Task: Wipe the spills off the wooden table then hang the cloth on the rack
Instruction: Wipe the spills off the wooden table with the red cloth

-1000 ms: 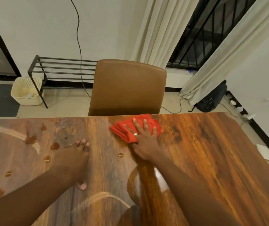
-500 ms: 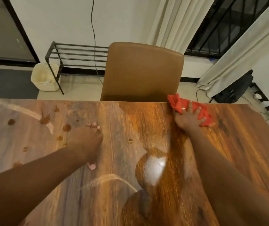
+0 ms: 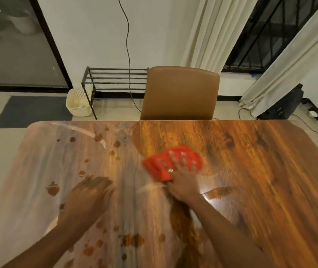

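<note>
A folded red cloth [image 3: 161, 167] lies flat on the wooden table [image 3: 260, 171], near its middle. My right hand [image 3: 183, 180] presses on the cloth with fingers spread over it; the hand is blurred by motion. My left hand [image 3: 88, 196] rests flat on the table to the left, fingers apart, holding nothing. Several brown spill spots [image 3: 52, 189] dot the left half of the table, and a bigger patch of spill [image 3: 132, 239] lies near the front. The black metal rack [image 3: 115, 82] stands on the floor against the far wall.
A tan chair [image 3: 181, 93] is pushed against the table's far edge. A cream plastic basket [image 3: 79, 103] sits by the rack's left leg. A dark mat [image 3: 32, 111] lies on the floor at left. Curtains [image 3: 270, 64], a black bag [image 3: 283, 105] and cables fill the right.
My right hand slid the cloth from the far edge back toward the table's middle and to the left. The camera view pulled back and shifted left, and more spill spots show near the front.
</note>
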